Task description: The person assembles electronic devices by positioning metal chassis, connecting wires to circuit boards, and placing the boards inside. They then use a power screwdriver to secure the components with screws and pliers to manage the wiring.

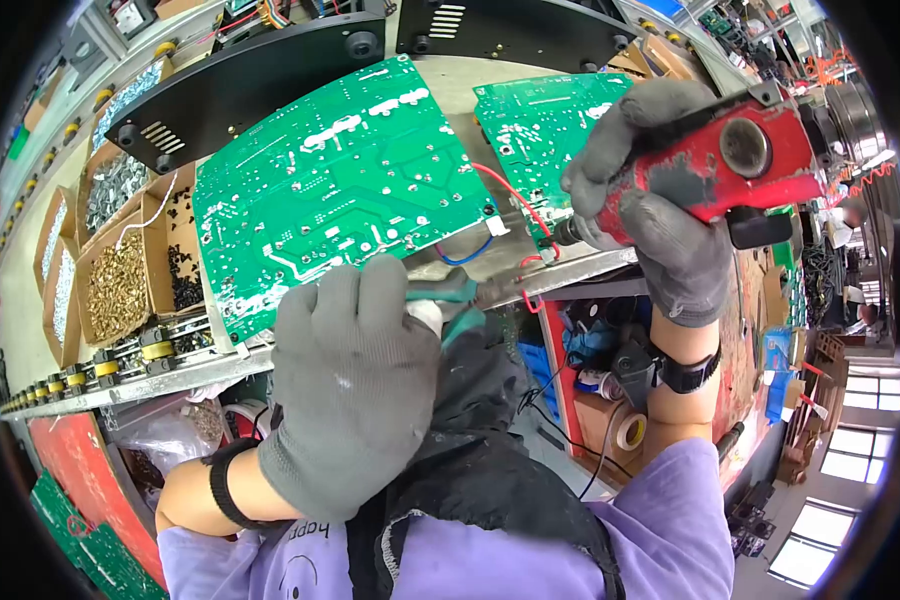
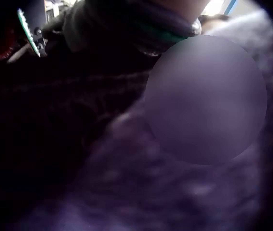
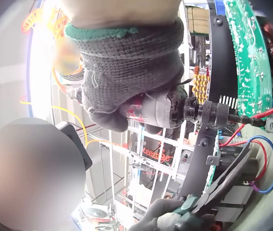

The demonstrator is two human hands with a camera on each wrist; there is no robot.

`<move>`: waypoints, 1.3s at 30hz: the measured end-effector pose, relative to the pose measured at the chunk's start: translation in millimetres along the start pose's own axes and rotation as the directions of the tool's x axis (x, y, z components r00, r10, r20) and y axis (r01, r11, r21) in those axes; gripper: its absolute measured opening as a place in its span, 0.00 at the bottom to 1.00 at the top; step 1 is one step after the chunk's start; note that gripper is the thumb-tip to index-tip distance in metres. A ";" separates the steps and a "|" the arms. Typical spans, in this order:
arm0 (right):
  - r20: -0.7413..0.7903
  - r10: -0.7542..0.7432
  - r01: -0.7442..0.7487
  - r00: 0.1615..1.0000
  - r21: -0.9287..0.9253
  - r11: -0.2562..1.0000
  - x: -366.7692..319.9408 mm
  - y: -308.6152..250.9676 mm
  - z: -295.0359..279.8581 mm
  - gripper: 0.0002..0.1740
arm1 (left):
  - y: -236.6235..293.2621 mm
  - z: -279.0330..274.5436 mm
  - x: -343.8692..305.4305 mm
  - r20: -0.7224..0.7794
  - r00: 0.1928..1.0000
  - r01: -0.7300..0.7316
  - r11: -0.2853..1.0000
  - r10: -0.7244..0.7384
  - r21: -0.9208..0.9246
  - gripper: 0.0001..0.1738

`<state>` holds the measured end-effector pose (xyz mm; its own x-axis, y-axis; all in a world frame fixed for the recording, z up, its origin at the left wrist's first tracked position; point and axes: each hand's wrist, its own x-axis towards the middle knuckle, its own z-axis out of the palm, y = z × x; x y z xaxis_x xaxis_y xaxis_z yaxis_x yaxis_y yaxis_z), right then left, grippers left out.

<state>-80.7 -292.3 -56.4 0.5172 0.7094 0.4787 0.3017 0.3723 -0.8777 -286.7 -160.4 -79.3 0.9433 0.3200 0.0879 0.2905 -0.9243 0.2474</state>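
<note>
At the front of the desk (image 1: 458, 103), driver (image 1: 710, 165) and pliers (image 1: 446, 291) held near each other

The right hand (image 1: 675, 245) grips the driver, gloved fingers wrapped round its red body — a full hold that likely steadies the tool's weight and keeps the bit (image 3: 242, 119) aimed. In the right wrist view the bit points at a small pale tab (image 3: 272, 125) by a board's edge; whether the two touch, I cannot tell.

The left hand (image 1: 355, 350) grips the pliers by their teal handles, fingers curled over them. Their nose points across toward the driver's side, near the red wire (image 1: 510, 190), perhaps so that both tools reach one spot without the hands crossing. Whether the nose pinches anything is not clear, and the left wrist view is too dark to help.

The left board (image 1: 320, 190) lies just beyond the left hand, soldered face showing, with the right board (image 1: 540, 125) beside it; the gap between them seems to leave room for the red wire and the blue wire (image 1: 468, 256). Black panels (image 1: 260, 85) stand behind. To the left, trays of brass bits (image 1: 120, 290) sit — presumably for easy reach.
</note>
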 end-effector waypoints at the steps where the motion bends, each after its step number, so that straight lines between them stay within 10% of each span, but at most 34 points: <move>1: 0.000 0.016 -0.016 1.000 -0.034 0.999 -1.3 -2.6 -0.2 0.32 | 1.4 0.0 2.6 0.026 0.999 0.022 0.999 -0.023 0.033 0.16; 10: 0.007 0.008 -0.008 1.000 -0.013 1.000 -3.6 -2.0 0.1 0.33 | 15.6 22.1 13.6 -0.204 0.969 -0.138 0.990 0.143 0.037 0.06; 24: 0.102 0.059 -0.056 0.993 -0.026 0.998 -2.2 4.2 2.7 0.29 | 1.7 33.7 16.2 -0.180 0.952 -0.245 0.969 0.248 0.037 0.06; 39: -0.180 -0.053 0.062 0.982 0.044 0.997 -13.1 -19.0 0.9 0.35 | -16.3 -29.5 7.9 -0.064 0.952 -0.304 0.949 0.299 -0.083 0.02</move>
<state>-94.0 -308.2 -46.0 0.6358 0.5696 0.5209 0.2976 0.4419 -0.8463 -288.6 -136.7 -54.2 0.9748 0.0413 0.2190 -0.0241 -0.9573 0.2880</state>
